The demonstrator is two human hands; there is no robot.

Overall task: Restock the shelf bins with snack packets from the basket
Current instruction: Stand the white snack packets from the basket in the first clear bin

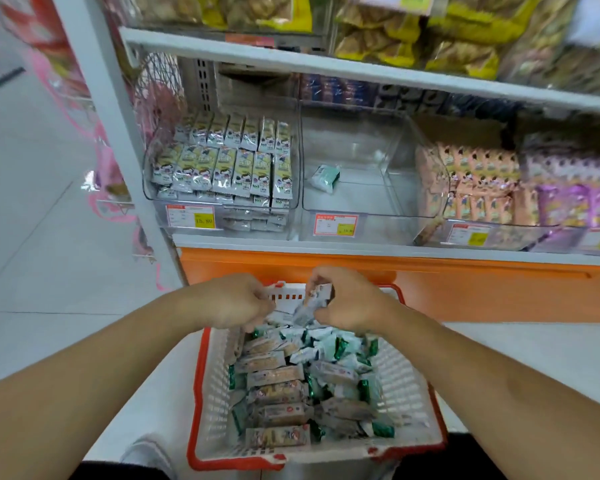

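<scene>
A white basket with a red rim (404,393) stands below me, filled with several green-and-white and beige snack packets (284,375). Both my hands are at its far end. My right hand (350,299) pinches a small snack packet (312,301) lifted above the pile. My left hand (236,301) has its fingers curled down among the packets at the basket's far edge; what it holds is hidden. On the shelf above, the middle clear bin (347,206) holds a single green-and-white packet (324,177).
The left clear bin (153,188) is packed with upright yellow-white packets. Bins to the right (482,188) hold peach and purple packets. An orange base panel (430,282) runs under the shelf. Pink netted goods (104,161) hang at the shelf's left end.
</scene>
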